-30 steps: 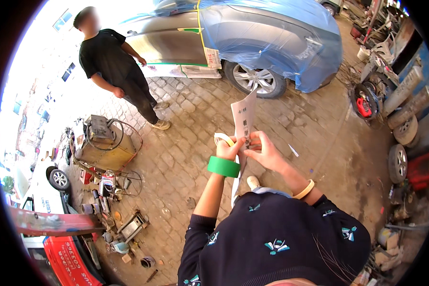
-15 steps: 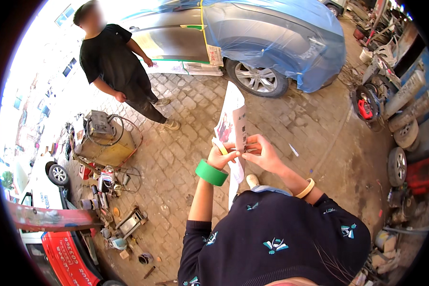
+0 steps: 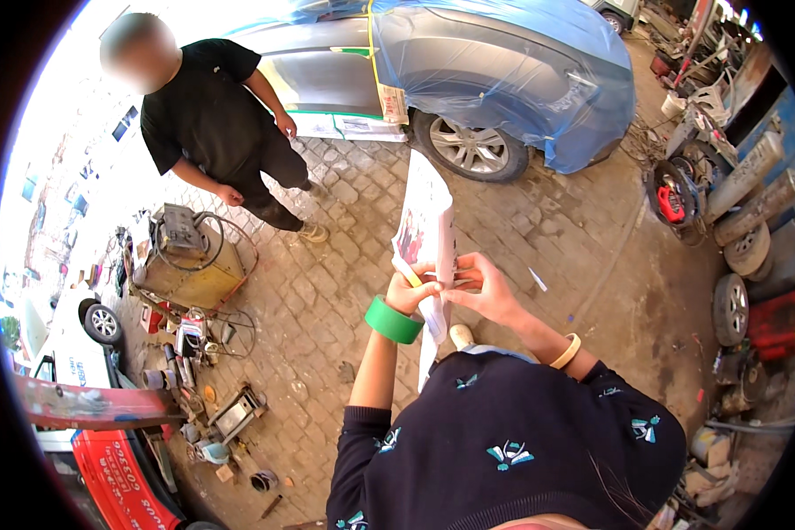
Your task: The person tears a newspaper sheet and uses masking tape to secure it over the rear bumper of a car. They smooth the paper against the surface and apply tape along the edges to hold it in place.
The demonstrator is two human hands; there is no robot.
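Both hands hold a folded printed paper sheet [image 3: 422, 212] upright in front of my body. My left hand [image 3: 405, 294] pinches its near left edge, with a pale yellow ring [image 3: 405, 270] by the fingers that looks like a roll of masking tape. Around my left wrist sits a wide green tape roll [image 3: 393, 321]. From the other side, my right hand [image 3: 496, 296] has its fingers closed on the paper's right edge. A thin beige band [image 3: 567, 351] circles the right wrist. Part of the sheet hangs below my hands.
A grey car [image 3: 468, 62] under blue plastic film stands ahead, its lower door edged with green tape and paper. A person in black [image 3: 212, 115] stands left of it. Nearer left are a yellowish machine [image 3: 190, 269] and scattered tools; wheels [image 3: 730, 309] and scrap line the right.
The sheet's right part has turned, so its printed face no longer shows. My hands stay almost in place. The person in black has shifted and leans closer.
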